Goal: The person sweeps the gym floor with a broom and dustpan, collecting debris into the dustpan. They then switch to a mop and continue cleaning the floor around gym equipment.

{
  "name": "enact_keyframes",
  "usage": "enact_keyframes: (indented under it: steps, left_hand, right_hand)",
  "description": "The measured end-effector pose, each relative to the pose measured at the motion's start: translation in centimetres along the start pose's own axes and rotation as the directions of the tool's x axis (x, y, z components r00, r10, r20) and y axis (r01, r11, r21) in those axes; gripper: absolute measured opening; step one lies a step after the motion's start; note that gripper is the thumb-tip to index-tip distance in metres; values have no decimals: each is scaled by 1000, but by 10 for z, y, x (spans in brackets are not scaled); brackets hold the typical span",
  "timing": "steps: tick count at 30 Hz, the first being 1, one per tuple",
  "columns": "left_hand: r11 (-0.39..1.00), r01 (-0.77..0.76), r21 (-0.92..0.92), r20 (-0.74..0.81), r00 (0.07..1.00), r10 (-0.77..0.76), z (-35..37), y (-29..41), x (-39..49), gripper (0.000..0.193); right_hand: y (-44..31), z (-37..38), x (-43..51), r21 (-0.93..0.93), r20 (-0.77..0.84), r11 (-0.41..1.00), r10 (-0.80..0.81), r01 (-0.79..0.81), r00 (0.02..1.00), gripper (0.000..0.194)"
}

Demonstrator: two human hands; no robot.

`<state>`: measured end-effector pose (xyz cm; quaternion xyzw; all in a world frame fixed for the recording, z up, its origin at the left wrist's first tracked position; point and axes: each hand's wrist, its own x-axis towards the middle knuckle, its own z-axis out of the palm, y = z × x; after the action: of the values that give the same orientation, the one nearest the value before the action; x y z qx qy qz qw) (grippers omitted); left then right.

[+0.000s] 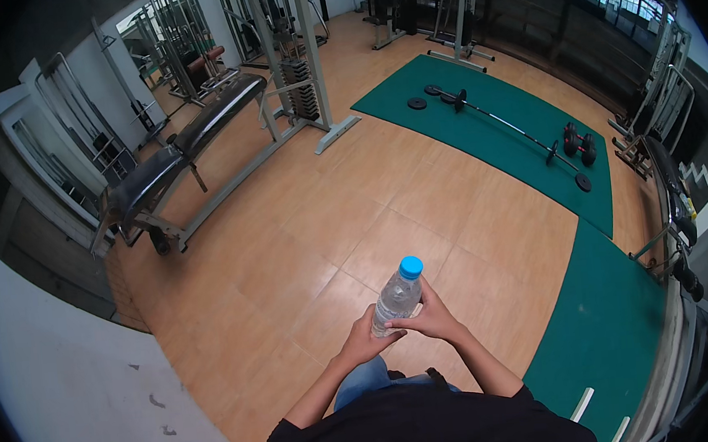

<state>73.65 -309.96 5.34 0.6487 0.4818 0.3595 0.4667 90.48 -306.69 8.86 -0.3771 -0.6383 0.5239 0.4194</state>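
A clear plastic water bottle point(398, 296) with a blue screw cap point(411, 267) is held in front of my body, tilted a little to the right. My left hand point(364, 337) supports it low on the left side, near the base. Around its right side wraps my right hand point(433, 315), with the thumb across the label. The cap is seated on the bottle's neck, and neither hand touches it. Part of the label and the bottle's bottom are hidden by my fingers.
A padded weight bench point(186, 141) joins a cable machine's weight stack point(299, 90) at left. On the green mat point(447, 127) ahead lie a barbell point(510, 126), loose weight plates point(417, 104) and dumbbells point(578, 143). A white wall point(84, 383) stands close at left; another bench point(666, 175) is at right.
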Motion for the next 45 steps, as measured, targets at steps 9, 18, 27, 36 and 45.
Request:
enact_keyframes:
  steps: [9, 18, 27, 36, 45]
  left_hand:
    - [995, 47, -83, -63, 997, -52, -62, -52, 172, 62]
    - [996, 31, -83, 222, 975, -12, -149, -61, 385, 66]
    - [990, -33, -134, 313, 947, 73, -161, -76, 590, 67]
    - [995, -89, -34, 288, 953, 95, -193, -72, 813, 63]
    - [993, 49, -109, 294, 956, -15, -212, -106, 980, 72]
  right_hand:
    - [62, -25, 190, 168, 17, 980, 102, -103, 995, 75]
    - [75, -82, 367, 122, -169, 989, 99, -79, 981, 69]
    - [110, -185, 531, 31, -302, 998, 53, -46, 952, 63]
    - [129, -297, 721, 117, -280, 993, 51, -19, 959, 61]
    - [198, -377, 877, 123, -195, 990, 93, -70, 976, 64]
